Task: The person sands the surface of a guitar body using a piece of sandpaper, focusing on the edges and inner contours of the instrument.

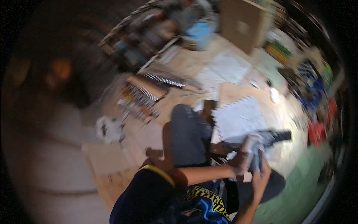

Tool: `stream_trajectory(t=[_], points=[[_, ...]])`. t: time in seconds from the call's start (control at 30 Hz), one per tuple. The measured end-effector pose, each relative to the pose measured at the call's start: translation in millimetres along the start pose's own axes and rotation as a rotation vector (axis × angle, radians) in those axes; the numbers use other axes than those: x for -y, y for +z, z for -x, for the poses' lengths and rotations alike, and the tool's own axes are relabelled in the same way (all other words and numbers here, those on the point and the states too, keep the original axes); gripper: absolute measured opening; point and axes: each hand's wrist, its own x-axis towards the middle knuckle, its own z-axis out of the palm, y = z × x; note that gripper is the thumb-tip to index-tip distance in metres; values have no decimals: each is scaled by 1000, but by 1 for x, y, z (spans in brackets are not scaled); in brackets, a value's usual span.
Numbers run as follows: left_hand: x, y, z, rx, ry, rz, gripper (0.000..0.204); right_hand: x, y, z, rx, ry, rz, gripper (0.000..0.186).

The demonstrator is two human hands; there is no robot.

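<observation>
Sitting low over a cluttered floor, the person holds both hands together at about four o'clock in the view. The left hand (243, 156) is curled around a pale, crumpled cloth (253, 147); the right hand (261, 175) comes up from below with fingers wrapped on the same bundle. Out of it sticks a dark tool (276, 136) — a long, flat-sided bar whose long axis runs toward three o'clock, slightly upward. Blur hides what kind of tool it is.

A knee (188, 134) in grey fabric rises at centre. Just beyond the hands, toward one o'clock, lies a white jagged-edged sheet (238, 117) on a wooden board (231, 93). At ten o'clock sits an open box (143, 93) of metal bits in rows — ribbed and shiny. A white rag (108, 128) lies at nine o'clock.

Open room lies mostly at five o'clock, on green floor (298, 186); toward three o'clock red and blue clutter (317, 130) crowds close.
</observation>
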Motion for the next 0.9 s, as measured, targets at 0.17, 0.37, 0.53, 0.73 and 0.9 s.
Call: stream_trajectory(t=[0.17, 0.37, 0.53, 0.73, 0.9], points=[[-22, -3, 14, -54, 134, -131, 77, -24, 7, 5, 21, 56, -142, 47], [-33, 5, 12, -118, 256, -238, 63, -32, -5, -7, 91, -36, -27, 60], [-40, 4, 4, -147, 301, -301, 57, -38, -10, -8, 100, 94, -15, 51], [-32, 8, 5, -177, 344, -268, 59, -41, -9, -5, 45, 113, -193, 48], [-36, 10, 9, -155, 324, -284, 55, -37, -10, -3, 100, -52, -63, 49]])
